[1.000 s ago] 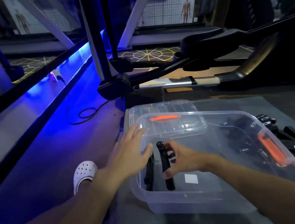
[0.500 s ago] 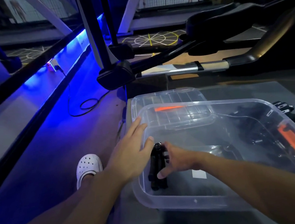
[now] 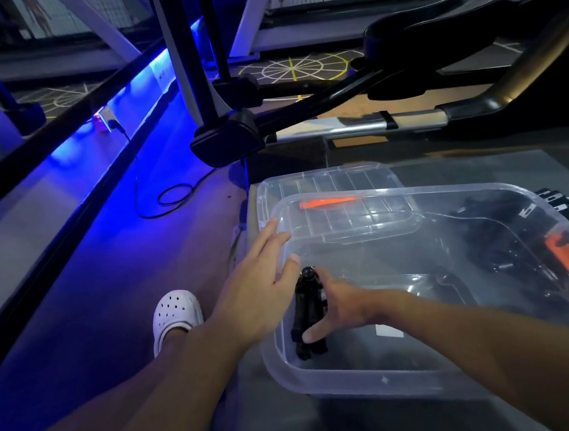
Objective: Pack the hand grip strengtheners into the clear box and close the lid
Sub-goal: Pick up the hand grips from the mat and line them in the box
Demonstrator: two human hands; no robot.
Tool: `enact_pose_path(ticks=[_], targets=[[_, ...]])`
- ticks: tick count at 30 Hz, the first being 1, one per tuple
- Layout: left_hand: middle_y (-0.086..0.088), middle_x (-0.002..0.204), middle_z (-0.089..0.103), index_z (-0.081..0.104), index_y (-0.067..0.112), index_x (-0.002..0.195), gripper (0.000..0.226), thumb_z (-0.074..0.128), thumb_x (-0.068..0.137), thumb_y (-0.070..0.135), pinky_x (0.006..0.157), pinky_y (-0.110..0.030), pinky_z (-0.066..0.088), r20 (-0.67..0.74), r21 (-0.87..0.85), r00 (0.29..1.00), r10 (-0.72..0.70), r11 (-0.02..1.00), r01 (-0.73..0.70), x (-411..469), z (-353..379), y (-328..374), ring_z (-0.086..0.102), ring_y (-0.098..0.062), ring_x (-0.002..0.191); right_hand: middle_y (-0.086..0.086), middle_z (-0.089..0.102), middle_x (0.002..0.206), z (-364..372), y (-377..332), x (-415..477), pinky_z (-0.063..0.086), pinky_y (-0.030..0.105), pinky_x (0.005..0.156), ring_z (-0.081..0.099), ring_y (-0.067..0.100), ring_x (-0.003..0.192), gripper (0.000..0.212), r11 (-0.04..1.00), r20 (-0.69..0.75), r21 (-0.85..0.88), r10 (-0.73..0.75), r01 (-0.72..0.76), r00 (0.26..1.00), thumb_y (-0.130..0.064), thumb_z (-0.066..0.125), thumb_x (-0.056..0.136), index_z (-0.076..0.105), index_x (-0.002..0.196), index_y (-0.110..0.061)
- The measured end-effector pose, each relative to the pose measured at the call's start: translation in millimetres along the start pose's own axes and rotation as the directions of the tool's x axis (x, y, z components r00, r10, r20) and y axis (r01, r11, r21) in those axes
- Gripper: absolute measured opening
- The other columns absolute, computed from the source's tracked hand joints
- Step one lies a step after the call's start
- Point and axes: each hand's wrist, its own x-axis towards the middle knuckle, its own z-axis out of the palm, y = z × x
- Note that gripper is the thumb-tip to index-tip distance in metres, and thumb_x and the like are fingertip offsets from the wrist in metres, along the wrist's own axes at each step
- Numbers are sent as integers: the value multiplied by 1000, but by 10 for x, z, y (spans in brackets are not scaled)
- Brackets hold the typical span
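My right hand [image 3: 344, 304] grips the black strengthener [image 3: 308, 311] at lower centre of the clear box [image 3: 377, 384]; I should lay it flat against the wall, while my left hand [image 3: 259, 291] rests open on the rim.

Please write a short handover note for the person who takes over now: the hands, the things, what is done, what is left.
Right hand: inside the clear box, fingers on a black grip strengthener at its left end.
Left hand: open, resting at the box's left rim.
Lid: off, behind the box.
More strengtheners: outside, beyond the right wall.
Done: one strengthener in.
Left: pack the rest, close the lid.
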Motion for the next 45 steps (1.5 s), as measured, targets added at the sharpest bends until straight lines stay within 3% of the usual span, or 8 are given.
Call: enact_pose_path(ticks=[6, 13, 17, 22, 28, 36, 41, 45], targets=[[32, 158, 7, 38, 35, 143, 43, 39, 100, 40, 113, -29, 26, 4, -11, 1000, 3, 1000, -3, -11, 15, -8, 26, 8, 136, -3, 54, 120, 74, 12, 23, 47, 33, 93, 53, 15, 110, 101, 998, -95, -69, -22, 16, 995, -38, 92, 56, 29, 133, -20], [30, 159, 7, 36, 34, 145, 45, 39, 100, 39, 105, -24, 25, 29, -17, 999, 21, 1000, -21, -36, 23, -11, 25, 34, 98, -4, 55, 120, 88, 7, 9, 46, 32, 94, 52, 14, 111, 101, 997, -109, -77, -37, 29, 993, -39, 91, 57, 28, 135, -20], [26, 160, 6, 35, 32, 146, 47, 39, 100, 40, 105, -23, 25, 31, -13, 999, 38, 999, -37, -27, 13, -4, 29, 25, 104, -2, 51, 129, 23, -8, 6, 43, 35, 101, 49, 17, 120, 106, 994, -47, -107, -18, 13, 999, -40, 90, 61, 23, 140, -20], [11, 160, 18, 34, 29, 146, 53, 42, 97, 45, 117, -43, 25, -8, 118, 998, 61, 991, -60, 76, -24, 76, 25, -13, 145, 5, 38, 149, -229, -1, -96, 41, 35, 104, 48, 22, 129, 116, 979, 25, -190, 78, -71, 997, -48, 84, 68, 9, 151, -22], [7, 144, 44, 41, 27, 141, 52, 43, 92, 45, 112, -43, 31, -91, 114, 974, 209, 974, -198, 233, 51, 607, 37, -15, 135, 1, 61, 119, -837, 90, -701, 52, 31, 92, 62, 13, 102, 66, 991, -244, -120, 37, -68, 969, -53, 71, 78, 53, 131, -17], [10, 145, 45, 43, 27, 140, 50, 44, 94, 47, 113, -37, 32, 135, -4, 887, 441, 895, -445, 198, 887, 1603, 39, -11, 135, 2, 73, 91, -1471, 539, -2046, 53, 26, 80, 65, 5, 81, 24, 1000, -681, 8, -14, 26, 733, -32, 71, 86, 71, 100, -12], [13, 153, 34, 39, 31, 145, 69, 30, 85, 64, 116, -36, 27, 288, -12, 780, 556, 816, -578, 75, 1437, 2072, 28, -5, 141, 5, 70, 77, -1703, 1081, -2764, 48, 29, 68, 58, 7, 67, 20, 995, -867, 91, 95, -31, 489, -35, 65, 84, 70, 85, -16], [15, 160, 19, 32, 33, 149, 82, 24, 79, 73, 119, -36, 22, 344, -5, 740, 578, 790, -614, 15, 1728, 2226, 14, 0, 146, 3, 69, 86, -1566, 1654, -3169, 46, 15, 65, 61, 10, 78, 17, 959, -831, 212, 278, -187, 482, -28, 68, 88, 68, 96, -12]])
